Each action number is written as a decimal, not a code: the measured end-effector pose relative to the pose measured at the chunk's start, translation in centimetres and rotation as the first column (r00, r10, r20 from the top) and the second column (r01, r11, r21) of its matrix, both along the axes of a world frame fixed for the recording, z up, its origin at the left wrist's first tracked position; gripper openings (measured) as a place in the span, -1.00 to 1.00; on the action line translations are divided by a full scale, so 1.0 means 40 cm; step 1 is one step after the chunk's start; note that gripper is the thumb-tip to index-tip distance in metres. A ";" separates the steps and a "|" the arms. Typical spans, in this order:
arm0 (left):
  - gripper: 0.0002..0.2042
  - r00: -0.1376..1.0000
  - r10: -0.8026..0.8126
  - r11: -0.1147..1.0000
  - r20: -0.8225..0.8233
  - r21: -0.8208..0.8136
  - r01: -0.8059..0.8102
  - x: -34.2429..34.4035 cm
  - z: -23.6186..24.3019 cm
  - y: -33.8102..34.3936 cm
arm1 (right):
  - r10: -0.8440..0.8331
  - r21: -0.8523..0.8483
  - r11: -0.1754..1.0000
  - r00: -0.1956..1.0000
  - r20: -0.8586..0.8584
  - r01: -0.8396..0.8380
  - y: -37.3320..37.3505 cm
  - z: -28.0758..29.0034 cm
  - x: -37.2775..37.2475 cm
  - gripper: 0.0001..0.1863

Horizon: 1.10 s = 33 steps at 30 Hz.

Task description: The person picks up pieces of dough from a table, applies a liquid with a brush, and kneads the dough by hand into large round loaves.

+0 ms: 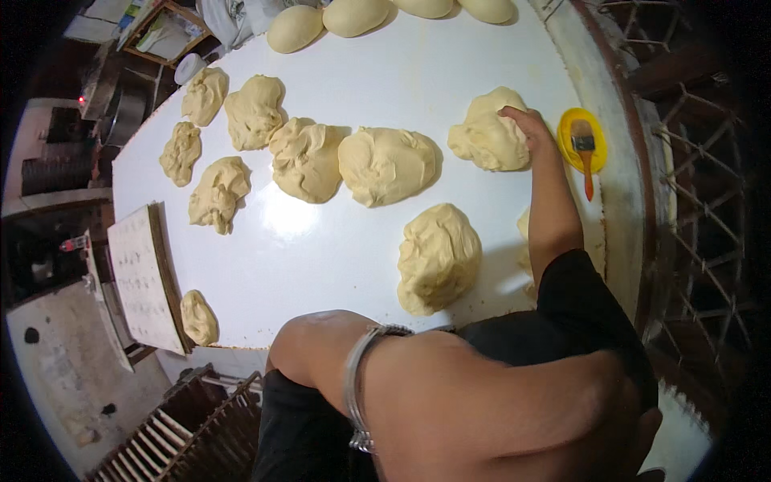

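Observation:
My right hand reaches far out and grips the right edge of a pale yellow dough lump. One digit lies over the top of it, and the other fingers are mostly hidden. Close to the camera, my left hand crosses the lower middle, with a silver bracelet at its wrist. It is raised over my lap, touching no dough; its fingers are blurred and partly out of view. A creased dough lump sits on the white table just beyond it. My right arm partly covers another lump.
Several rough dough lumps spread leftward across the table; smooth dough balls line its far edge. A brush rests on a yellow dish at right. A board stands at left, a slatted rack below, and metal lattice at right.

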<state>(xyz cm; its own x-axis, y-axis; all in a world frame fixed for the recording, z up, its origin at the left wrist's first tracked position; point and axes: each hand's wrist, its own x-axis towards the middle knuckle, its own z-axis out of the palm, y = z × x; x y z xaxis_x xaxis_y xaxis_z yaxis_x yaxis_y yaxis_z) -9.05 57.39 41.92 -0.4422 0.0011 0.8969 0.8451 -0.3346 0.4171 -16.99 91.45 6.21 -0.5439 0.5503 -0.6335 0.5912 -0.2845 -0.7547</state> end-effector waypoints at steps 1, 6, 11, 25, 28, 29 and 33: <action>-0.88 0.998 -0.058 0.998 0.012 -0.029 0.058 0.005 0.020 -0.065 | -0.008 -0.182 0.983 0.998 -0.057 -0.002 -0.028 0.028 0.010 -0.30; -0.92 0.963 -0.264 0.959 0.053 -0.090 0.268 0.029 0.063 -0.407 | 0.281 0.209 0.950 0.926 -0.253 -0.232 -0.367 0.226 0.079 -0.43; -0.93 0.947 -0.317 0.948 0.057 -0.022 0.319 0.056 0.051 -0.602 | 0.469 0.388 0.858 0.822 -0.323 -0.337 -0.724 0.489 0.147 -0.50; -0.93 0.929 -0.328 0.944 0.169 0.024 0.329 0.155 0.053 -0.735 | 0.900 0.709 0.360 0.426 -0.093 -0.607 -1.341 0.200 0.331 -0.27; -0.93 0.936 -0.226 0.971 0.268 -0.010 0.237 0.166 0.032 -0.677 | 0.485 0.710 0.674 0.849 -0.213 -0.207 -0.996 0.204 0.329 -0.38; -0.93 0.906 -0.221 0.970 0.360 -0.011 0.241 0.156 -0.009 -0.641 | 0.273 0.871 0.490 0.942 -0.195 0.038 -0.789 0.178 0.364 -0.44; -0.63 0.712 0.026 0.924 0.702 -0.288 0.250 -0.052 -0.285 -0.648 | -0.409 0.962 0.168 0.873 0.266 -0.215 -0.184 0.130 0.465 0.06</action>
<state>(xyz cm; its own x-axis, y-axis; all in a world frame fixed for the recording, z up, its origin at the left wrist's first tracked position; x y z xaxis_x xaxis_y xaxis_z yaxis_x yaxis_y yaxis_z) -11.11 31.46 30.52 -0.9030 0.3310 0.2739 0.2442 -0.1290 0.9611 1.61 84.07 11.41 -0.3154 0.8830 0.3476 0.9077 0.3876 -0.1608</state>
